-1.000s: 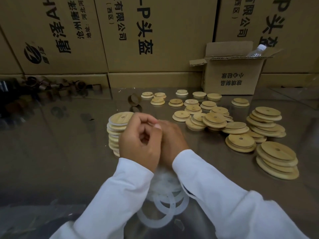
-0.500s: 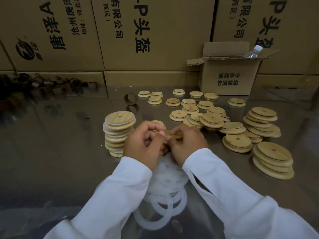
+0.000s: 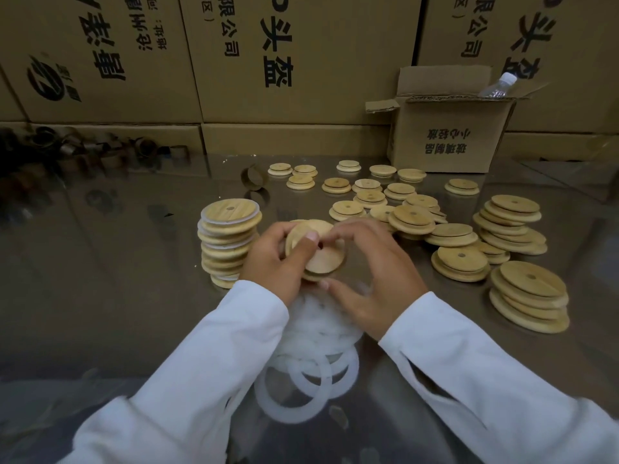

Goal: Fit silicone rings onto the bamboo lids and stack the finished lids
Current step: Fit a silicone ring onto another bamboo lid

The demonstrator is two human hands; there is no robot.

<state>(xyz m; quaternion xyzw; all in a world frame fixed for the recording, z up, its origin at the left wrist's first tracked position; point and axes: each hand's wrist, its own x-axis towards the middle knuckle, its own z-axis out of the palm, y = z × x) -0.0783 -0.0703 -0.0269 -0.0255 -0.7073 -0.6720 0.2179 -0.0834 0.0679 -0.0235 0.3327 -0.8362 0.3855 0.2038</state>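
A round bamboo lid with a small centre hole is held tilted between both hands above the table. My left hand grips its left edge, thumb on its face. My right hand holds its right and lower edge, fingers spread. Whether a ring is on this lid I cannot tell. Under my wrists lies a heap of white silicone rings. To the left stands a stack of lids with rings fitted. Bare lids lie spread and piled to the right.
A small open cardboard box with a plastic bottle in it stands at the back right. Large printed cartons wall off the back. Short cardboard tubes lie at the back left, one near the lids. The tabletop is glossy.
My hands were clenched together over the lid; now they have spread apart and the lid's face shows between them, tilted toward me.
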